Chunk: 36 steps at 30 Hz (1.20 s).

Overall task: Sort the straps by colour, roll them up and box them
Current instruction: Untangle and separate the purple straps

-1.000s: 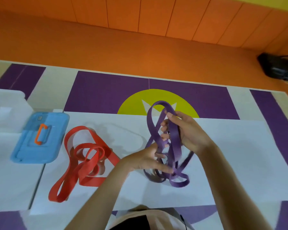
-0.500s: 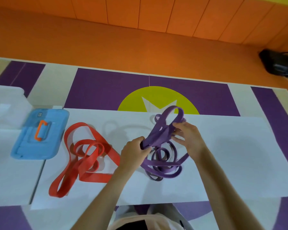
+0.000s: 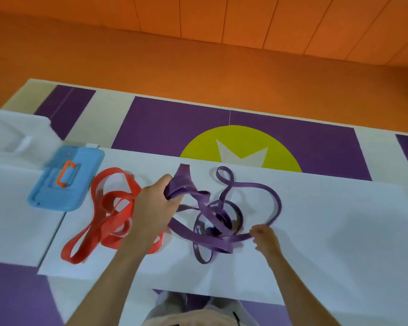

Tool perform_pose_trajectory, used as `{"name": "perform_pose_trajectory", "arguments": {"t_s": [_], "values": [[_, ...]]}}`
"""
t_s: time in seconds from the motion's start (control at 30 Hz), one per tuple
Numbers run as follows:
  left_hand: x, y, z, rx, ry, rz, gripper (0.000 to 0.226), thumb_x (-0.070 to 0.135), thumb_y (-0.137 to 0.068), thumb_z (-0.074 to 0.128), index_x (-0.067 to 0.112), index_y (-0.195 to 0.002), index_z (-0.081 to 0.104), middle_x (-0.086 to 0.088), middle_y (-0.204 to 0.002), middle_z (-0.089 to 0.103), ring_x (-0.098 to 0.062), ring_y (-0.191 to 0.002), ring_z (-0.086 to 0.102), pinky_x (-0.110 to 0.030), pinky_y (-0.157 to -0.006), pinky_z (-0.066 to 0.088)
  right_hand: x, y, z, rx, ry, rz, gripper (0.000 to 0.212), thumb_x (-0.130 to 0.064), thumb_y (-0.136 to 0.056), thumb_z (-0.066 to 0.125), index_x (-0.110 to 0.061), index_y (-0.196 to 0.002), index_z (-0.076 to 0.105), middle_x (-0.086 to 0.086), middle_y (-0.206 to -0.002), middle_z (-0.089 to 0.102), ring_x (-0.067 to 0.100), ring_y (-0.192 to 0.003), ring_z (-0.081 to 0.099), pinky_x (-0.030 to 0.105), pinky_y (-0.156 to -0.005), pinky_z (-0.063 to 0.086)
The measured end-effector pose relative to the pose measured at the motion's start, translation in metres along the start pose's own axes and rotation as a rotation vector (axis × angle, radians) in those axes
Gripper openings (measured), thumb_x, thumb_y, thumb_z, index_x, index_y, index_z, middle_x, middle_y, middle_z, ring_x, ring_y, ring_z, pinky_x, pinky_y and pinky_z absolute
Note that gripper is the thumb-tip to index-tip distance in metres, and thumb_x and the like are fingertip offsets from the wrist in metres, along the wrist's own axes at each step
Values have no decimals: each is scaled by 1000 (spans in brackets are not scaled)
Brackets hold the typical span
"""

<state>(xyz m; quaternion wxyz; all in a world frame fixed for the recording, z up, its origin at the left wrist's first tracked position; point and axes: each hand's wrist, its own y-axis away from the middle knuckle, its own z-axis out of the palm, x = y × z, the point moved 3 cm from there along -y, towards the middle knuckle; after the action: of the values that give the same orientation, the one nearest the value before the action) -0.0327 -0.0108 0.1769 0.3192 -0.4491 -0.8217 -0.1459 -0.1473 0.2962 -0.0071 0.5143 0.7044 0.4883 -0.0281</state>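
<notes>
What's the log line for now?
left hand grips purple straps | right hand pinches them | red straps unrolled | blue lid off

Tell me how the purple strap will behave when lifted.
Probably floppy: the purple strap lies in loose tangled loops on the table. Likely to trail and snag itself, since coils cross. It bunches in the left hand, so seemingly light.

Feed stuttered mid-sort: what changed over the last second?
The left hand pulled a gripped bunch of the purple straps leftward; the right hand let go up top and dropped to a loop on the table, grip unclear. Red straps and blue lid stayed put.
</notes>
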Motion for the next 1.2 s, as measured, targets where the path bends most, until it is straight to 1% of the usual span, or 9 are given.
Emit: {"name": "perform_pose_trajectory", "arguments": {"t_s": [0.1,0.17,0.3,0.4,0.5,0.57,0.77,1.03,1.2], "values": [[6,1,-21,85,-117,-15,19,27,-90,74,15,-91,60,-5,-68,61,-31,-64,62,-46,-62,58,14,-7,8,5,-94,89,9,-20,-97,67,-15,-97,59,12,-92,65,36,-91,64,55,-86,58],[10,3,-30,126,-166,-22,17,26,-90,74,18,-91,59,-2,-67,58,-29,-64,60,-43,-62,58,18,-11,20,-68,-217,151,21,-28,-97,69,-17,-110,58,12,-104,68,38,-99,67,50,-81,58],[4,5,-32,122,-210,-111,17,23,-92,71,22,-103,59,1,-76,62,-22,-70,62,-38,-67,59,39,-51,41,-2,-333,132,64,-40,-80,84,-18,-131,50,13,-108,73,36,-88,74,48,-67,64],[-6,8,-27,107,-188,-188,17,30,-92,73,21,-101,61,3,-74,63,-21,-68,64,-41,-66,60,20,-41,54,27,-379,152,99,-38,-75,92,-24,-152,32,15,-121,66,35,-90,72,50,-73,65],[-18,15,-19,87,-155,-288,15,23,-91,74,23,-92,60,6,-70,61,-11,-64,59,-32,-59,52,-1,-40,74,19,-100,67,128,-51,-58,97,-36,-159,20,22,-140,48,41,-103,68,53,-85,62],[-29,17,-15,74,-130,-327,13,23,-93,73,23,-92,60,5,-69,62,-12,-64,61,-26,-59,49,-15,-36,88,-12,37,20,120,-50,-57,98,-30,-155,32,21,-140,44,44,-112,63,47,-95,58],[-58,6,-15,-2,-123,-300,7,25,-95,71,23,-92,64,8,-67,62,-12,-63,63,-33,-63,57,-7,-44,94,3,378,-75,20,-26,-85,70,-18,-102,77,13,-124,63,34,-103,68,37,-90,56],[-80,-27,1,-36,-61,-280,13,21,-93,67,17,-86,56,-2,-68,60,-28,-64,59,-38,-60,47,3,-19,96,-242,644,-112,24,-27,-75,80,-11,-92,79,-2,-89,71,16,-81,67,24,-68,53],[-84,-39,12,-114,-64,-231,20,22,-92,67,14,-81,52,-5,-64,57,-28,-61,57,-39,-56,45,7,4,91,-403,460,-190,16,-41,-87,80,-26,-89,79,0,-95,78,14,-83,74,27,-84,60]]}}
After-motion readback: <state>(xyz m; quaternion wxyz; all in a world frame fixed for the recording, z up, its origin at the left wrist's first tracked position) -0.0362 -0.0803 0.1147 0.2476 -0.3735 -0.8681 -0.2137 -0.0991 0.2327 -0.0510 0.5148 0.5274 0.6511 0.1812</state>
